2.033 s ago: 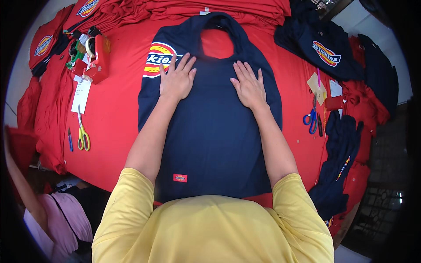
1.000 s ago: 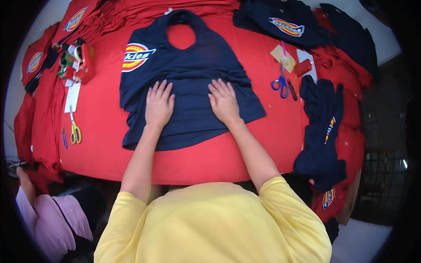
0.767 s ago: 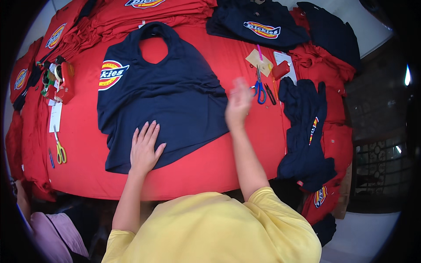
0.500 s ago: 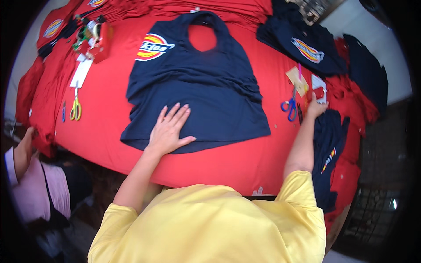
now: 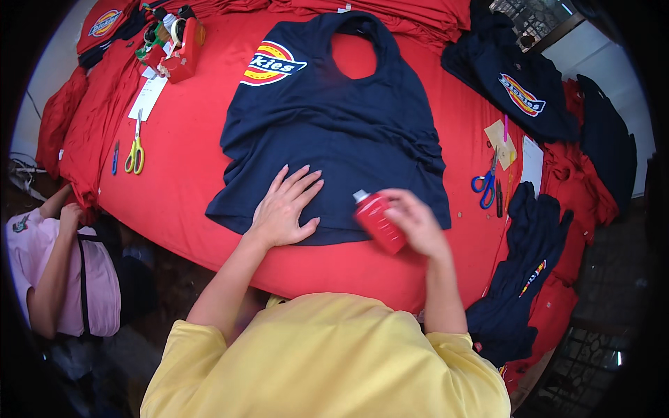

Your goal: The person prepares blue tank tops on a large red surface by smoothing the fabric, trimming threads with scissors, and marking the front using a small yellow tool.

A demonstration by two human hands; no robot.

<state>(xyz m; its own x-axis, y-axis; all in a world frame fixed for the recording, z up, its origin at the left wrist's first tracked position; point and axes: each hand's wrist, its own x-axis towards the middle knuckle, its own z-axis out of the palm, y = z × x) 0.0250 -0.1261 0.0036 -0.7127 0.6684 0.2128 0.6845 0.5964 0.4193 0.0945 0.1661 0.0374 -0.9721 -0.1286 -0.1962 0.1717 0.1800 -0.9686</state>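
A navy garment (image 5: 334,153) with a round neck opening and a coloured logo lies spread before me, its middle wrinkled. Flat on its lower part rests my left hand (image 5: 286,209), fingers spread. My right hand (image 5: 417,219) grips a red bottle (image 5: 380,221) with a pale cap; it is tilted over the garment's lower right hem. Whether the bottle touches the cloth I cannot tell.
At right lie blue-handled scissors (image 5: 484,189), a tan card (image 5: 500,143) and a white paper (image 5: 532,164). Yellow-handled scissors (image 5: 135,153) and a red tape dispenser (image 5: 182,56) are at left. Folded navy garments (image 5: 519,87) sit at the far right. A person in pink (image 5: 52,258) is at left.
My right hand has come from the white paper at the right to the garment's hem, bringing the red bottle. My left hand stays flat on the garment. The view has shifted slightly.
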